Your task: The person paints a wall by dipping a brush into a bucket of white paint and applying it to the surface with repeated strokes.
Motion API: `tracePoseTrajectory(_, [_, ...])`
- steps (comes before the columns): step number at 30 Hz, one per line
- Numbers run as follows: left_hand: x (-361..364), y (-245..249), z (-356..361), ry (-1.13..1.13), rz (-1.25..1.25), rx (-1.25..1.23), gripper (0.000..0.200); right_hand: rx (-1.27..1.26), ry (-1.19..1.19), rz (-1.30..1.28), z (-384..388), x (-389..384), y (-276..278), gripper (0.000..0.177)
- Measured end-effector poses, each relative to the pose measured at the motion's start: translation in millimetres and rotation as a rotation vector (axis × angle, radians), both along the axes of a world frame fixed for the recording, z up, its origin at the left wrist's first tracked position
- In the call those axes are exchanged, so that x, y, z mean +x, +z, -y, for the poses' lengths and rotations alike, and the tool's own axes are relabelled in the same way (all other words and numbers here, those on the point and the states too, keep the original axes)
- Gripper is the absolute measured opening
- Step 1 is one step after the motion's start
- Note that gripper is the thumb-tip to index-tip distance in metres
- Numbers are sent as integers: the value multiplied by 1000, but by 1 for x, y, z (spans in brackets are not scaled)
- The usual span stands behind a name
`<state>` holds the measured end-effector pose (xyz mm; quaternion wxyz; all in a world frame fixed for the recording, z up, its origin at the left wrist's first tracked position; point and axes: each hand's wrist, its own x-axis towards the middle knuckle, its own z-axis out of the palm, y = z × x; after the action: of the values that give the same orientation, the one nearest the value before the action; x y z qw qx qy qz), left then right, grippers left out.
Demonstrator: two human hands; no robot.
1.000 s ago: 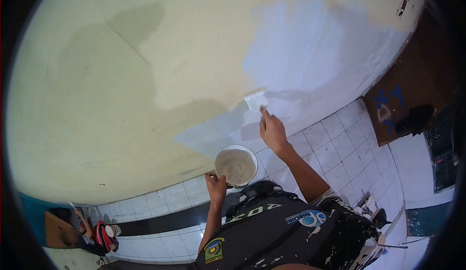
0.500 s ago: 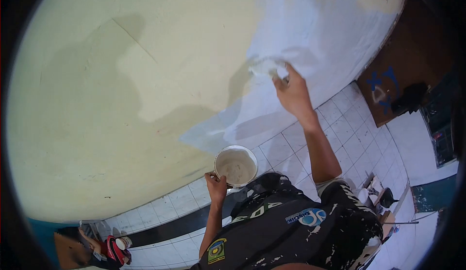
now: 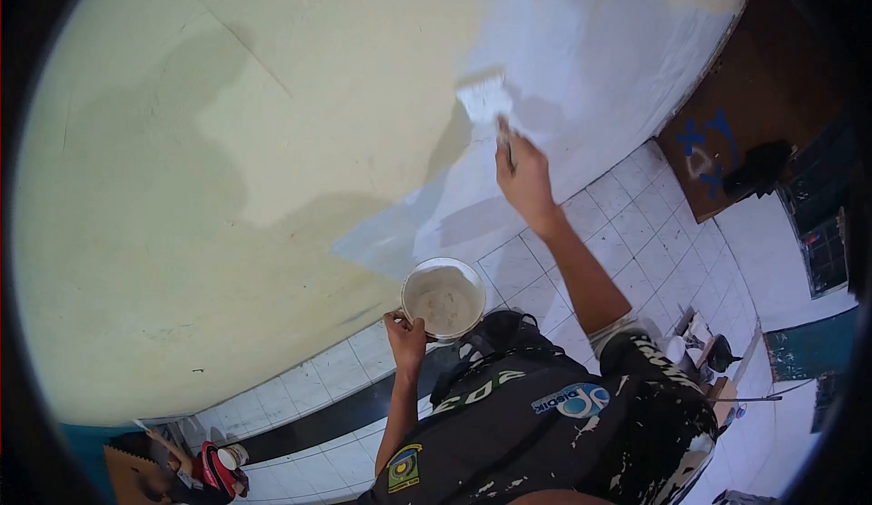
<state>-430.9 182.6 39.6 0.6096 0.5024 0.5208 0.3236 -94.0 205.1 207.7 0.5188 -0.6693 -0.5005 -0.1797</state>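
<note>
A wide white brush [image 3: 486,96] touches the yellowish wall [image 3: 336,78] at the edge of a pale bluish-white painted area [image 3: 590,60]. Its handle is gripped by my right hand [image 3: 524,171], fingers closed round it. Lower down, my left hand [image 3: 405,337] pinches the rim of a round white bucket [image 3: 443,298], thumb at the near side. The bucket's inside has a greyish-beige coating; how much paint it holds cannot be made out. It is held close to my paint-spotted dark shirt.
White floor tiles [image 3: 627,214] run along the wall's foot, with a dark strip [image 3: 309,428]. Another person [image 3: 186,469] is at the lower left beside a white bucket [image 3: 233,455]. A brown door [image 3: 727,114] stands at the right, with containers and tools [image 3: 695,351] below.
My right hand has moved slightly left and down, and the brush now shows its broad face, its bristles up and left. The bucket in my left hand has risen a little.
</note>
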Motion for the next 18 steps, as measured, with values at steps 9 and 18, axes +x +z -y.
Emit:
tracePoseTrajectory(9, [-29,-42,0,-91,-103,80,35,-548,9,-380,26,2,-125,33])
tracePoseTrajectory(18, [-23,-9,16,1,-54,49,35,-442,2,-555,19,-4,58,32])
